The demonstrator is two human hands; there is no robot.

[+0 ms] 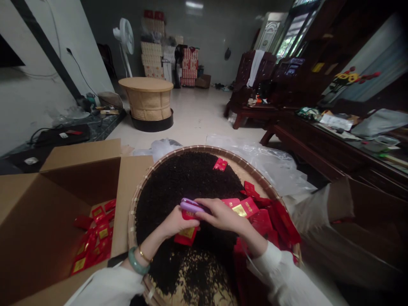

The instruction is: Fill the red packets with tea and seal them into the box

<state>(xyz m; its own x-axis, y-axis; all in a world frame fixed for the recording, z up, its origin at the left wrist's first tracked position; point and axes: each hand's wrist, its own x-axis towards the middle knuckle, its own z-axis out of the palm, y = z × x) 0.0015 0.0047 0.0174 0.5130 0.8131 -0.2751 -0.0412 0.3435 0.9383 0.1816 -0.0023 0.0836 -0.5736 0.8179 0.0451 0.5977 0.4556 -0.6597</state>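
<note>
My left hand [174, 223] is closed on a small red packet [186, 234] with a gold label, held over a round woven tray [145, 185] heaped with dark loose tea leaves [185, 182]. My right hand [219, 214] grips a small purple sealer [191, 205] clamped across the top of that packet. A green bangle and a thin gold bracelet circle my left wrist. Several more red packets [264, 216] lie piled on the tray's right side, and one packet [220, 164] lies alone on the tea near the far rim.
An open cardboard box [47, 199] at my left holds several red packets [94, 238]. Clear plastic bags [270, 163] lie beyond the tray. A round wicker table [148, 100] and a fan stand farther back; dark wooden furniture [334, 153] runs along the right.
</note>
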